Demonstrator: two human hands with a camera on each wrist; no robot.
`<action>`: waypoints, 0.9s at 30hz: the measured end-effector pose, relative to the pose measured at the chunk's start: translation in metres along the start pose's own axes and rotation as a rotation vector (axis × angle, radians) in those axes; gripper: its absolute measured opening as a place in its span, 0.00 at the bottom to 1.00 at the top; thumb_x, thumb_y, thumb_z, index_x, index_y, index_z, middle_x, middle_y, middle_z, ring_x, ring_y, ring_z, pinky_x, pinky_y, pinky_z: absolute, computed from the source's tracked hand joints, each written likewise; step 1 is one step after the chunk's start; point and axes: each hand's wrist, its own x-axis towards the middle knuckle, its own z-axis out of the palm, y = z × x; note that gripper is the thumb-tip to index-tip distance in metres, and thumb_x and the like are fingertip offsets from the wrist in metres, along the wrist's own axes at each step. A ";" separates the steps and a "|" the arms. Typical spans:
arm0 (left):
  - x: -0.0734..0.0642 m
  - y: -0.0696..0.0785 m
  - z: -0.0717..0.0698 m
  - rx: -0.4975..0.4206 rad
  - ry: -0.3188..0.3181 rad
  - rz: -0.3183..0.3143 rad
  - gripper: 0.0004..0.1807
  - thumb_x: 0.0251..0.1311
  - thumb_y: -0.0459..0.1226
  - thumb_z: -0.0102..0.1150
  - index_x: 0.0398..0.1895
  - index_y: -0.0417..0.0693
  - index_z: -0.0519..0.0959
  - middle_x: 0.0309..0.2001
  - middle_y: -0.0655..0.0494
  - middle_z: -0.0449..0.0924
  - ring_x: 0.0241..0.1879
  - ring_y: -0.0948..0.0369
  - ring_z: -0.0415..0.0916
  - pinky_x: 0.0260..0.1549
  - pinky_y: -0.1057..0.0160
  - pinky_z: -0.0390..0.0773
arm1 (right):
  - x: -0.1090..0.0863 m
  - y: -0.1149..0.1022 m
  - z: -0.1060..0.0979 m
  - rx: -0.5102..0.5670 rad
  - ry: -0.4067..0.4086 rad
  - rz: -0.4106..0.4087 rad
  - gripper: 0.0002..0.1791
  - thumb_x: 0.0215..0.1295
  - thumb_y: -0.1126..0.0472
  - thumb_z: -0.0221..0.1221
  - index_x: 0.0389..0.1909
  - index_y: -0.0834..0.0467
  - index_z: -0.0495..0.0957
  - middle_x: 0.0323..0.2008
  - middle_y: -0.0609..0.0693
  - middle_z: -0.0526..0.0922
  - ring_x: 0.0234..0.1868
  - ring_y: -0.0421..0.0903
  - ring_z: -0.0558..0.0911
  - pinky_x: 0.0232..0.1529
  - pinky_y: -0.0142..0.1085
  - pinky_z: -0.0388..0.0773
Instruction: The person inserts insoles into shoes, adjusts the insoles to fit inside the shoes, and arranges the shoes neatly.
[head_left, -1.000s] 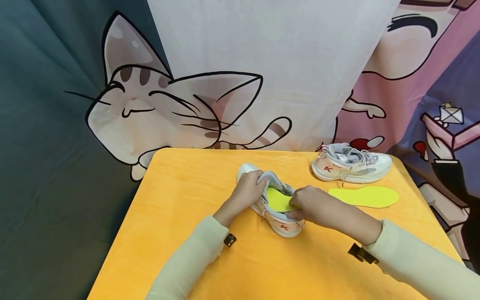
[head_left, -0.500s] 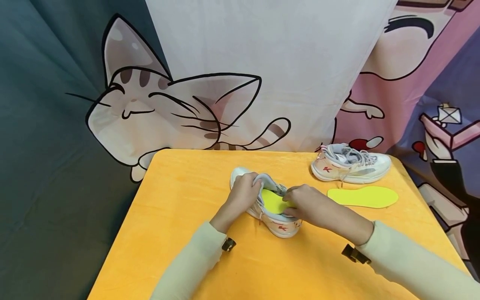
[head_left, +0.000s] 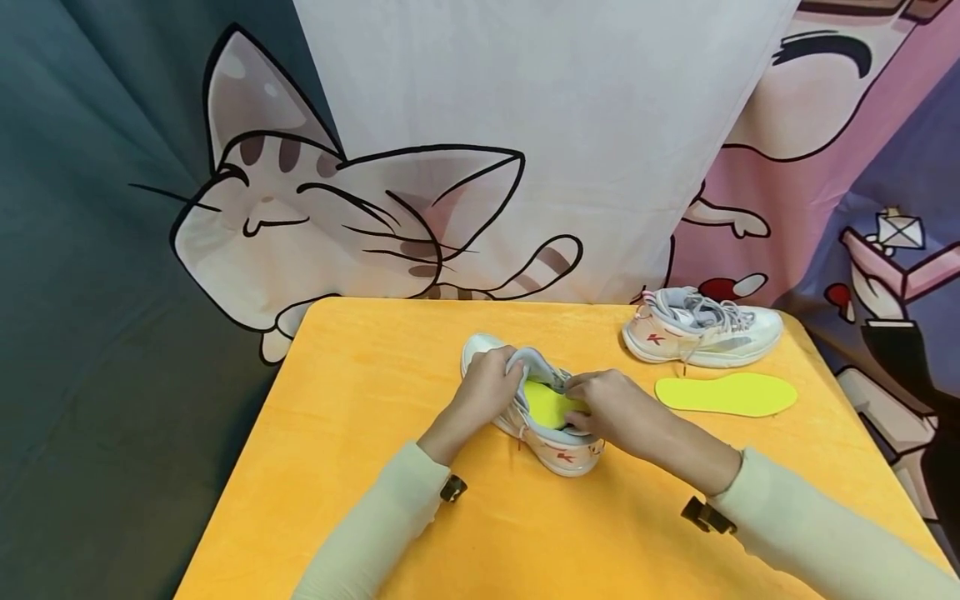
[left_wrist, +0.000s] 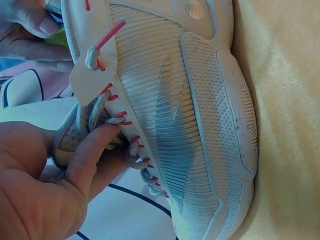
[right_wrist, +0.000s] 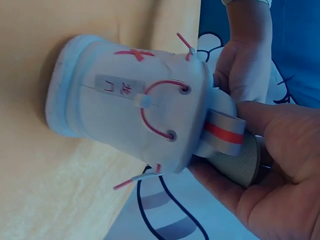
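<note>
A white sneaker [head_left: 543, 446] stands on the yellow-covered table, its toe pointing to the far left. My left hand [head_left: 489, 385] grips its tongue [left_wrist: 70, 145] by the laces. Inside the opening lies a yellow-green insole [head_left: 546, 404], its front part hidden in the shoe. With thumb and fingers, my right hand [head_left: 618, 408] holds the insole's heel end above the shoe's heel. In the right wrist view, the insole's ribbed underside [right_wrist: 236, 165] shows beside the grey heel tab [right_wrist: 224, 132] with a red stripe.
Another white sneaker [head_left: 701, 329] stands at the table's back right, toe to the right. A second yellow-green insole [head_left: 727, 394] lies flat in front of it. Behind the yellow table [head_left: 360, 358] hangs a printed cloth [head_left: 585, 125] with a cartoon cat.
Both hands and the sneaker have shifted slightly to the left since a second ago. Over the last half second they have hardly moved; the right fingers still hold the insole.
</note>
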 end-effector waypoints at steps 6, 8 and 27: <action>0.000 0.000 -0.001 0.006 0.010 0.009 0.12 0.78 0.37 0.50 0.34 0.44 0.78 0.19 0.57 0.64 0.15 0.65 0.62 0.16 0.69 0.64 | 0.003 -0.001 0.012 -0.006 0.052 -0.012 0.10 0.60 0.62 0.74 0.37 0.65 0.89 0.44 0.59 0.90 0.46 0.56 0.89 0.44 0.43 0.87; 0.000 0.000 -0.001 0.005 0.007 0.009 0.12 0.78 0.37 0.50 0.34 0.44 0.77 0.19 0.57 0.64 0.15 0.65 0.62 0.16 0.69 0.64 | 0.005 -0.001 0.016 -0.010 0.063 -0.021 0.11 0.60 0.61 0.74 0.37 0.65 0.89 0.44 0.59 0.90 0.46 0.56 0.89 0.43 0.43 0.87; -0.002 -0.002 -0.002 0.012 0.003 0.011 0.11 0.78 0.39 0.51 0.37 0.45 0.79 0.20 0.56 0.69 0.16 0.65 0.65 0.18 0.68 0.66 | 0.016 -0.004 0.020 -0.072 -0.025 0.047 0.19 0.57 0.54 0.76 0.44 0.62 0.87 0.47 0.57 0.89 0.45 0.57 0.85 0.47 0.48 0.84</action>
